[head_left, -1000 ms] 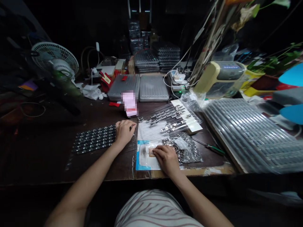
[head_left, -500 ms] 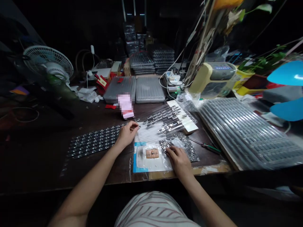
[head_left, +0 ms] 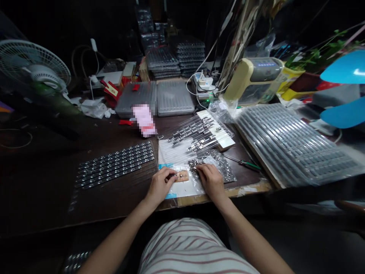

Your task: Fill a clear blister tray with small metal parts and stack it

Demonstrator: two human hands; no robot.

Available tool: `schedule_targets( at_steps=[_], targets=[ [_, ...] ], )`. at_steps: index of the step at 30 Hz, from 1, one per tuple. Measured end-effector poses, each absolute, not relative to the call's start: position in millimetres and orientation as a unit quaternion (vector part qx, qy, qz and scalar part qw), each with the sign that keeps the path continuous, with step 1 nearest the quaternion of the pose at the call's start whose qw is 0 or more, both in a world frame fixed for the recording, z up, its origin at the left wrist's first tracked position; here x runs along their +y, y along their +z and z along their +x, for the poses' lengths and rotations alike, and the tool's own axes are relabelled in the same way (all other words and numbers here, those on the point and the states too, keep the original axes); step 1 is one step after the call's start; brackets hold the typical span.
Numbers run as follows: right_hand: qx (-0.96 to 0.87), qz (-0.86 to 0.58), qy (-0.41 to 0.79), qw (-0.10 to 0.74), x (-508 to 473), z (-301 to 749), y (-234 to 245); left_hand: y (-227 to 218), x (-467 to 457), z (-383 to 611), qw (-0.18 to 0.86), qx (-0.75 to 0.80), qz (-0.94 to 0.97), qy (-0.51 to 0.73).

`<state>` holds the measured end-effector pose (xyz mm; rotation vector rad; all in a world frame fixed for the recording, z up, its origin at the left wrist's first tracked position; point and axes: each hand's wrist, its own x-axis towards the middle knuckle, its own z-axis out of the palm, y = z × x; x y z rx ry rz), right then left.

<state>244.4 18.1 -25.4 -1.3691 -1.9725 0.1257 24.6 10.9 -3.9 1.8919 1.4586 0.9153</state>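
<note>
My left hand [head_left: 160, 183] rests on a white work sheet [head_left: 182, 187] at the table's front edge, fingers pinched on a small metal part beside a small tan block [head_left: 182, 176]. Just right of it, my right hand [head_left: 210, 179] lies curled on the edge of a clear bag of small metal parts [head_left: 218, 167]; what its fingers hold I cannot make out. To the left of both hands sit rows of dark metal strips [head_left: 114, 164]. Behind the hands lies a clear plastic sheet of metal clips [head_left: 194, 137].
A green-handled screwdriver [head_left: 245, 163] lies right of the bag. A big ribbed plastic tray [head_left: 288, 142] fills the right side. Two grey cases [head_left: 159, 99], stacked trays, a cream machine [head_left: 253, 80] and a power strip stand at the back. A white fan [head_left: 34, 72] is far left.
My left hand left the far end of the dark strips and came back to the tan block, carrying a small metal part. My right hand shifted right onto the parts bag. The view dropped lower.
</note>
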Motion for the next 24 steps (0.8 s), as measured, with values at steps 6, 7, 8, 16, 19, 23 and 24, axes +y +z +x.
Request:
schedule_targets(
  at_steps=[6, 7, 8, 16, 19, 23, 24],
  targets=[
    [-0.765, -0.51, 0.061, 0.389, 18.2, 245.3, -25.6, -8.8, 9.3, 36.7, 0.25, 0.526, 0.728, 0.361],
    [-0.766, -0.508, 0.061, 0.39, 18.3, 245.3, -25.7, -9.4, 9.2, 37.8, 0.241, 0.529, 0.731, 0.358],
    [-0.767, -0.506, 0.061, 0.389, 18.5, 245.3, -25.8, -9.9, 9.1, 38.6, 0.233, 0.531, 0.734, 0.352],
    [-0.772, -0.506, 0.059, 0.381, 19.4, 244.9, -20.2, -8.6, 10.5, 42.5, 0.187, 0.538, 0.757, 0.321],
    [-0.778, -0.499, 0.054, 0.377, 18.6, 241.7, -16.1, -6.3, 10.4, 43.8, 0.183, 0.543, 0.757, 0.314],
    [-0.778, -0.511, 0.058, 0.361, 16.7, 226.5, -9.9, -7.0, 9.7, 41.8, 0.202, 0.538, 0.744, 0.341],
    [-0.78, -0.51, 0.062, 0.358, 16.4, 221.2, -8.9, -7.9, 9.7, 40.5, 0.213, 0.538, 0.73, 0.363]
  ],
)
